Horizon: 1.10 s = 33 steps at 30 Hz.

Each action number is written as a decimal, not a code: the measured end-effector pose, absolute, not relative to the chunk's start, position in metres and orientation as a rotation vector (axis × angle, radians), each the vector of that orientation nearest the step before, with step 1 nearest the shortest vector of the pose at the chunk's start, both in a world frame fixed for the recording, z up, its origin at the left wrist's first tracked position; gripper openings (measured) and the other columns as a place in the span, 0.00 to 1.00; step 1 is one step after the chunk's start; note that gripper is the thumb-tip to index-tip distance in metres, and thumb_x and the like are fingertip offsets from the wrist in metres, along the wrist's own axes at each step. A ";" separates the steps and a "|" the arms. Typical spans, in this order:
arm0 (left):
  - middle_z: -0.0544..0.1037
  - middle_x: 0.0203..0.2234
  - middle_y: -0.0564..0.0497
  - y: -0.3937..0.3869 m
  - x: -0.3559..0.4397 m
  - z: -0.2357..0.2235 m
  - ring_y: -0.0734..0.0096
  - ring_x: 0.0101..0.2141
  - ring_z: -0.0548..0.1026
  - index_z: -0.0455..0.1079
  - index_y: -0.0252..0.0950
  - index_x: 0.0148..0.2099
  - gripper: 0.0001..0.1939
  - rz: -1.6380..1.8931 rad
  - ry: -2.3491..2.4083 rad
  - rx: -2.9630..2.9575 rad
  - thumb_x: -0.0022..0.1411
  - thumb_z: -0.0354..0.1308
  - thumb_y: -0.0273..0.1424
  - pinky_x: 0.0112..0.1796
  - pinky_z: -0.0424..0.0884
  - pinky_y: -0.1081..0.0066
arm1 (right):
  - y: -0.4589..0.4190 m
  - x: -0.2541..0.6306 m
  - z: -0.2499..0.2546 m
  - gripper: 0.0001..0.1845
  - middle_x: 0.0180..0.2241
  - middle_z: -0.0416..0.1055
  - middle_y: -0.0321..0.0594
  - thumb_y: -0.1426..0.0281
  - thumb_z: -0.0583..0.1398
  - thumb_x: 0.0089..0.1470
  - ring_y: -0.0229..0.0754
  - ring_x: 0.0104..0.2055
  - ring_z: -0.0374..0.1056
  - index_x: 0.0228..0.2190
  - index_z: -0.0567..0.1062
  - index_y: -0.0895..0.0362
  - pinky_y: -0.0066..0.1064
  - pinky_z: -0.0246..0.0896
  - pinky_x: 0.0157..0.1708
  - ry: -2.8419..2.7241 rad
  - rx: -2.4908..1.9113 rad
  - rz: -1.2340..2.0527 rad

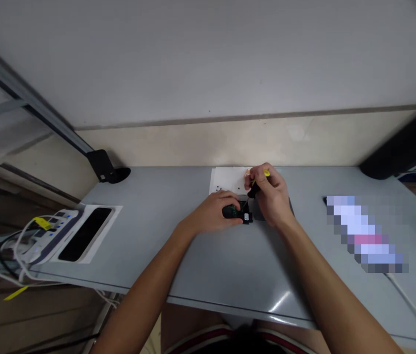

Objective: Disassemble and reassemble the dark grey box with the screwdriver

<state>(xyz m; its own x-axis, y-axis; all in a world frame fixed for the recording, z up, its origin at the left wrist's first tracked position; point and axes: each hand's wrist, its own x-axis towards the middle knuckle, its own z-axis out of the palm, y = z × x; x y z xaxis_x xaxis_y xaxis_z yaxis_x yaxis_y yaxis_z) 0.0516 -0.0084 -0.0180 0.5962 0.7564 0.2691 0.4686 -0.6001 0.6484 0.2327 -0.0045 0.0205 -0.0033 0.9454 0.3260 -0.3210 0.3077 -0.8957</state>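
Observation:
My left hand [211, 214] is closed around a small black device [235, 212], pressing it to the grey table. Green circuitry and a small white label show on the device. My right hand [273, 196] grips a screwdriver [253, 190] with a black and yellow handle, its thin shaft slanting down to the device. Whether the tip sits in a screw is too small to tell. Behind both hands lies a white paper [228, 176], with several tiny dark pieces [218, 188] that look like screws. A dark grey flat thing [261, 212] is partly hidden beneath my right hand.
At the left, a power strip [55, 233] with cables stands beside a black phone [87, 233] on white paper. A pixelated, phone-like device [365, 236] with a white cable [410, 295] lies at the right. A black post [403, 142] and a wall border the table.

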 end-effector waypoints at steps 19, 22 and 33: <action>0.81 0.51 0.48 -0.010 0.051 -0.016 0.58 0.52 0.78 0.78 0.41 0.42 0.09 0.723 0.975 2.340 0.61 0.72 0.34 0.57 0.71 0.56 | -0.003 0.233 0.026 0.28 0.27 0.70 0.31 0.49 0.73 0.46 0.36 0.30 0.68 0.26 0.64 0.51 0.31 0.64 0.33 -0.999 -0.740 1.231; 0.81 0.51 0.48 -0.010 0.051 -0.015 0.58 0.52 0.78 0.78 0.41 0.43 0.09 0.717 0.966 2.352 0.62 0.72 0.35 0.56 0.72 0.57 | -0.004 0.231 0.027 0.32 0.21 0.62 0.25 0.46 0.72 0.46 0.33 0.20 0.60 0.26 0.59 0.50 0.29 0.56 0.23 -1.039 -0.781 1.190; 0.81 0.50 0.47 -0.011 0.052 -0.014 0.57 0.51 0.78 0.77 0.40 0.42 0.10 0.704 1.001 2.337 0.61 0.72 0.36 0.56 0.73 0.57 | -0.002 0.236 0.022 0.17 0.28 0.68 0.33 0.50 0.66 0.57 0.37 0.32 0.64 0.32 0.78 0.51 0.32 0.61 0.35 -1.064 -0.825 1.151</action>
<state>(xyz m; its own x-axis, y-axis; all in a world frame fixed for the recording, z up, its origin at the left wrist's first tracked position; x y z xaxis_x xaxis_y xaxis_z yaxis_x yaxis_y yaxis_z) 0.0516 -0.0108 -0.0144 0.5963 0.7594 0.2603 0.5021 -0.6058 0.6172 0.2356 -0.0020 0.0221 0.0608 0.9724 0.2255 -0.3011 0.2332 -0.9246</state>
